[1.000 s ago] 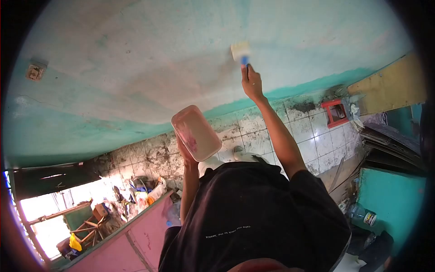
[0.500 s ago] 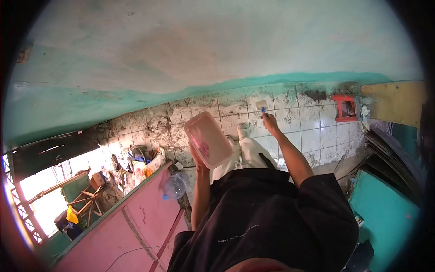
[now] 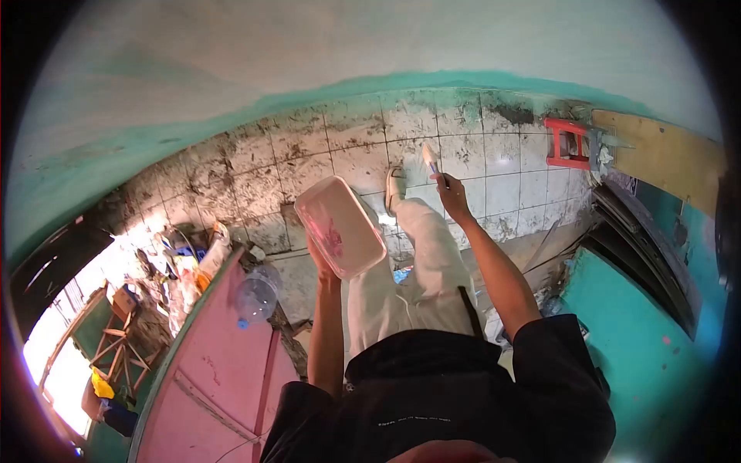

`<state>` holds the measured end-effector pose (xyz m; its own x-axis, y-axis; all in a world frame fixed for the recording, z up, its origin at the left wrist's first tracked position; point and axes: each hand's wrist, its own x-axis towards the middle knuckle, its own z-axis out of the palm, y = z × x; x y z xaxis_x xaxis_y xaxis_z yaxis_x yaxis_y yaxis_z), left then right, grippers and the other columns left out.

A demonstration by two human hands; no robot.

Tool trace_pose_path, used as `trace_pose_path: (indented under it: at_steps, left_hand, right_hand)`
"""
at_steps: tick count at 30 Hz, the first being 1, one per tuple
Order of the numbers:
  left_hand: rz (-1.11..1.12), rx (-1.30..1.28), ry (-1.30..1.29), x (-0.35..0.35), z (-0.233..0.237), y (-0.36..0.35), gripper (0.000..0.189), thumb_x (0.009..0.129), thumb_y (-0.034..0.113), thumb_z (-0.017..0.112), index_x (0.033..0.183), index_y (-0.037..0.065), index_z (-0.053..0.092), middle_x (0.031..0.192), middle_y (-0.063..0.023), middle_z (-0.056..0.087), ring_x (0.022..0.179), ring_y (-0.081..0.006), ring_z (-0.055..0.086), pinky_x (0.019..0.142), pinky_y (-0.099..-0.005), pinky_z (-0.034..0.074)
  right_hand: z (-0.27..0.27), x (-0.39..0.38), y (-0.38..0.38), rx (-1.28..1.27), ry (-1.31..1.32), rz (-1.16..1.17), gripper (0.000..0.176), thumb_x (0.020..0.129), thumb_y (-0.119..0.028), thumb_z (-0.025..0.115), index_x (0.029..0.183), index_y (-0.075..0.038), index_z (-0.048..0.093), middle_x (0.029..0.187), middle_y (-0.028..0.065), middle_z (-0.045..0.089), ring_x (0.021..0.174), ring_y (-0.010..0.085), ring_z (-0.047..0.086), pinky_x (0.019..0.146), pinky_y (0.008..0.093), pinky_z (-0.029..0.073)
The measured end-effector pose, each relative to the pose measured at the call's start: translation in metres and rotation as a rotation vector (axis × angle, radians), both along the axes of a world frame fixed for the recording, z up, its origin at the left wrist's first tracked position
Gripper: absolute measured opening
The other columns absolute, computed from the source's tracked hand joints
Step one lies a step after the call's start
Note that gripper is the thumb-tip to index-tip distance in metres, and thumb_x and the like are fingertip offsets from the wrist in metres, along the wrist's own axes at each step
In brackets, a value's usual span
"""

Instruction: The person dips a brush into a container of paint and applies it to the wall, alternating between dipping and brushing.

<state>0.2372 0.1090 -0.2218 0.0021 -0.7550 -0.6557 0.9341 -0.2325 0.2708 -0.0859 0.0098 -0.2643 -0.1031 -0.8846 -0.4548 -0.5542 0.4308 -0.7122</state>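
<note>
Now | left grip (image 3: 319,259) under tray (image 3: 340,225), clasping it | right grip (image 3: 453,194) clenches brush (image 3: 430,160) (bristles up)

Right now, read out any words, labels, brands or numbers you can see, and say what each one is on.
Black shirt: one line of small white print, too small and blurred to read.
Pink tray in the left hand: no text.
Brush in the right hand: no text visible.
Clear bottle: no readable label.
</note>
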Motion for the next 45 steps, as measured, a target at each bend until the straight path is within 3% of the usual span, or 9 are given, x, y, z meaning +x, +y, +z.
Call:
trace_pose_path:
  at_steps: [9,14,16,21,25,33,37,42,45]
  left_hand:
    - [0.082,0.129,-0.134,-0.027,-0.069,0.020,0.049,0.104,0.043,0.041,0.138,0.008,0.047,0.125,-0.0077,0.058,0.110,-0.0230,0.059,0.093,-0.0385,0.052]
    - [0.175,0.165,-0.342,-0.042,-0.107,0.035,0.049,0.104,0.042,0.041,0.138,0.008,0.046,0.123,-0.0081,0.059,0.107,-0.0231,0.061,0.090,-0.0377,0.054]
    - [0.192,0.150,-0.120,-0.045,-0.113,0.029,0.049,0.104,0.042,0.041,0.138,0.008,0.046,0.122,-0.0086,0.060,0.103,-0.0231,0.062,0.086,-0.0375,0.055]
    - [0.178,0.173,-0.318,-0.043,-0.157,0.045,0.052,0.102,0.043,0.043,0.139,0.007,0.045,0.124,-0.0108,0.058,0.104,-0.0247,0.062,0.087,-0.0396,0.056]
    - [0.161,0.169,-0.273,-0.053,-0.131,0.026,0.052,0.103,0.043,0.042,0.140,0.007,0.045,0.125,-0.0086,0.058,0.106,-0.0222,0.060,0.088,-0.0374,0.054]
    - [0.036,0.126,-0.213,-0.057,-0.099,0.027,0.053,0.104,0.043,0.040,0.144,0.008,0.040,0.128,-0.0097,0.057,0.111,-0.0235,0.059,0.093,-0.0386,0.052]
    - [0.026,0.070,-0.166,-0.064,-0.103,0.026,0.053,0.104,0.043,0.039,0.143,0.008,0.042,0.127,-0.0095,0.057,0.112,-0.0235,0.058,0.094,-0.0394,0.052]
    - [0.078,0.181,-0.166,-0.064,-0.111,0.024,0.051,0.103,0.043,0.040,0.140,0.008,0.045,0.126,-0.0093,0.058,0.110,-0.0235,0.059,0.092,-0.0387,0.053]
    - [0.077,0.136,-0.145,-0.057,-0.117,0.035,0.050,0.103,0.043,0.041,0.139,0.008,0.046,0.126,-0.0092,0.058,0.110,-0.0236,0.059,0.092,-0.0386,0.053]
  right_hand:
    - [-0.102,-0.003,-0.056,-0.035,-0.027,0.053,0.029,0.099,-0.032,0.057,0.097,-0.003,0.055,0.066,0.0040,0.055,0.055,0.0109,0.050,0.052,0.0304,0.040]
    - [-0.208,-0.012,-0.121,-0.361,-0.024,0.138,0.037,0.100,-0.041,0.057,0.098,-0.004,0.059,0.058,-0.0001,0.049,0.049,0.0102,0.045,0.048,0.0296,0.037]
    - [-0.216,0.001,-0.164,0.036,-0.299,-0.114,0.037,0.099,-0.041,0.058,0.098,-0.004,0.063,0.056,-0.0003,0.048,0.048,0.0103,0.044,0.048,0.0293,0.035]
    - [-0.245,0.021,-0.231,0.015,-0.397,-0.204,0.034,0.099,-0.037,0.060,0.097,-0.003,0.065,0.055,-0.0002,0.047,0.047,0.0096,0.042,0.047,0.0284,0.033]
    - [-0.210,0.030,-0.241,-0.144,-0.408,-0.221,0.032,0.098,-0.033,0.062,0.093,-0.002,0.066,0.056,-0.0023,0.047,0.048,0.0077,0.041,0.047,0.0268,0.032]
    - [-0.005,0.030,-0.210,-0.503,-0.412,-0.143,0.030,0.102,-0.036,0.056,0.099,-0.006,0.062,0.059,-0.0085,0.037,0.050,0.0020,0.031,0.045,0.0228,0.022]
    - [-0.072,0.028,-0.227,-0.773,-0.166,-0.122,0.033,0.105,-0.038,0.047,0.100,-0.006,0.052,0.055,-0.0041,0.041,0.048,0.0052,0.034,0.047,0.0256,0.027]
    - [-0.234,0.006,-0.238,-0.112,-0.481,0.001,0.041,0.105,-0.048,0.039,0.094,-0.010,0.051,0.058,-0.0029,0.040,0.049,0.0088,0.040,0.045,0.0289,0.034]
    - [-0.235,0.003,-0.241,0.189,-0.420,-0.003,0.039,0.105,-0.043,0.042,0.084,-0.012,0.049,0.057,-0.0038,0.037,0.049,0.0086,0.039,0.044,0.0274,0.032]
